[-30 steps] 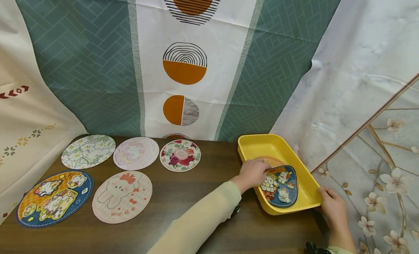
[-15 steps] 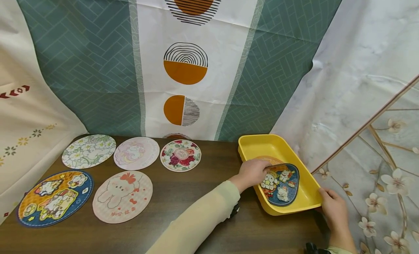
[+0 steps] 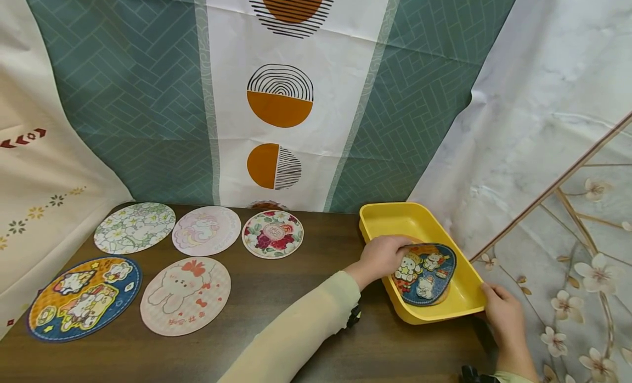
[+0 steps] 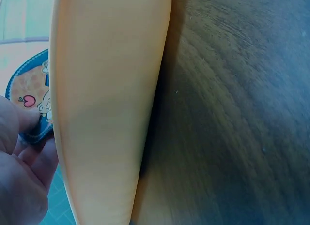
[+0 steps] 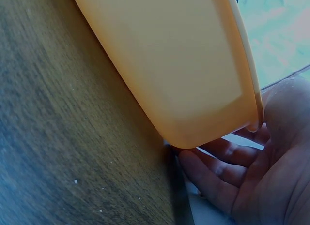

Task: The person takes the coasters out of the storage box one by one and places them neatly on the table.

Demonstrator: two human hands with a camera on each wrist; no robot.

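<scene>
In the head view my left hand (image 3: 382, 257) reaches over the near-left rim of a yellow plastic tray (image 3: 466, 287). Thumb and fingers pinch the edge of a blue-rimmed mat (image 3: 426, 279) printed with cartoon animals, which tilts up inside the tray. Beneath it shows a sliver of an orange mat (image 3: 439, 300). The left wrist view has the tray wall (image 4: 106, 109) in front, with the pinched mat (image 4: 29, 89) beyond it. My right hand (image 3: 503, 311) grips the tray's near-right corner; in the right wrist view its fingers (image 5: 208, 179) curl under that corner.
Several round mats lie flat on the dark wooden table (image 3: 306, 317) at the left, among them a rose mat (image 3: 272, 235), a pink rabbit mat (image 3: 185, 296) and an orange-and-blue mat (image 3: 84, 298). Patterned cloth (image 3: 365, 152) hangs behind; floral cloth (image 3: 568, 262) lines the right side.
The blue-rimmed mat has shifted slightly away and to the right and tilted more in my left hand, uncovering the orange edge below. My right hand and the tray stay put.
</scene>
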